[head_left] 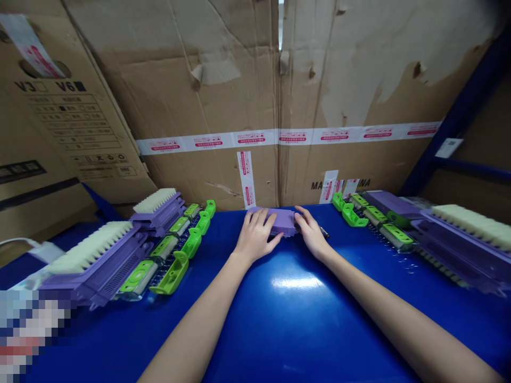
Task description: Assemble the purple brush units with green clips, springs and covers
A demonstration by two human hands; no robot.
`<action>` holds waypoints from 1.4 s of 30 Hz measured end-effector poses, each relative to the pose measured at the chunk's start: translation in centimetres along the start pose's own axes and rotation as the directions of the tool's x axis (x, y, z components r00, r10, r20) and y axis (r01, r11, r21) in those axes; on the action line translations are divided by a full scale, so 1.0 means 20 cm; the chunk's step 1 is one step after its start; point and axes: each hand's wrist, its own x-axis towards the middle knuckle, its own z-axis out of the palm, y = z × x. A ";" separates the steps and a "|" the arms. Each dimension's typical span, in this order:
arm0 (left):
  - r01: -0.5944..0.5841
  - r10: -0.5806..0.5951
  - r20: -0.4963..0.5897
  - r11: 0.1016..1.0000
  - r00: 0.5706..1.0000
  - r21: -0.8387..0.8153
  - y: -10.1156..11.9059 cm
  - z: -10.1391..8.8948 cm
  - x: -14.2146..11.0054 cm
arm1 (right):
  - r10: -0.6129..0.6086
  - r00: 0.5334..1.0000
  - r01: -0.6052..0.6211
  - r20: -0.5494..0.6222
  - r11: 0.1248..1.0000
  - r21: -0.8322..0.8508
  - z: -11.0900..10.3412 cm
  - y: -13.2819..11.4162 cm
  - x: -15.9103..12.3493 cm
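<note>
A flat purple plastic part lies on the blue tabletop near its back edge. Across its left side rests my left hand, fingers bent over the top and thumb at the front edge, gripping it. At the right end my right hand closes in with its fingertips against the part; its lower fingers are hidden. A small dark, shiny object shows beside the right hand, too little of it visible to name.
On the left stand purple pieces topped with pale bristles, beside green-and-clear parts, springs and bright green clips. Similar purple bristled pieces and green clips lie right. Cardboard walls the back.
</note>
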 end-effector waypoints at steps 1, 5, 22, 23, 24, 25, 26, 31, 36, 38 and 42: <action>0.006 -0.006 -0.001 1.000 1.000 0.010 0.00 0.00 0.00 | 0.007 1.000 -0.007 0.002 1.000 0.002 0.00 0.00 0.00; 0.034 -0.034 0.003 0.999 0.999 0.023 0.00 0.00 0.01 | 0.006 1.000 -0.006 0.001 1.000 -0.011 0.00 -0.01 0.01; 0.045 -0.045 0.006 0.997 0.999 0.057 -0.05 -0.02 0.00 | -0.482 0.843 0.537 0.239 0.729 -0.424 -0.03 -0.03 -0.03; 0.048 -0.047 -0.004 0.997 0.999 0.065 -0.05 -0.02 0.00 | -0.498 0.825 0.563 0.267 0.691 -0.452 -0.03 -0.03 -0.03; 0.052 -0.051 -0.014 0.996 0.999 0.077 -0.05 -0.02 0.00 | -0.507 0.811 0.583 0.291 0.661 -0.473 -0.04 -0.04 -0.03; 0.053 -0.051 -0.023 0.994 0.998 0.092 -0.05 -0.02 0.00 | -0.512 0.800 0.597 0.312 0.635 -0.490 -0.04 -0.04 -0.03; 0.052 -0.049 -0.032 0.993 0.998 0.107 -0.05 -0.03 0.00 | -0.513 0.791 0.609 0.333 0.611 -0.506 -0.04 -0.05 -0.03; 0.035 -0.028 -0.053 0.988 0.998 0.147 -0.06 -0.02 0.00 | -0.506 0.785 0.616 0.358 0.578 -0.535 -0.03 -0.07 -0.04; -0.047 0.051 -0.029 0.993 0.998 0.108 -0.07 -0.01 -0.01 | -0.335 0.914 0.404 0.228 0.800 -0.444 -0.03 -0.03 -0.03; -0.100 0.103 -0.044 0.992 0.994 0.073 -0.07 -0.01 -0.01 | -0.266 0.935 0.342 0.235 0.853 -0.394 -0.04 0.00 -0.02; -0.071 0.076 -0.093 0.996 0.993 0.054 -0.06 -0.02 -0.01 | -0.298 0.903 0.403 0.309 0.837 -0.371 -0.04 0.02 -0.01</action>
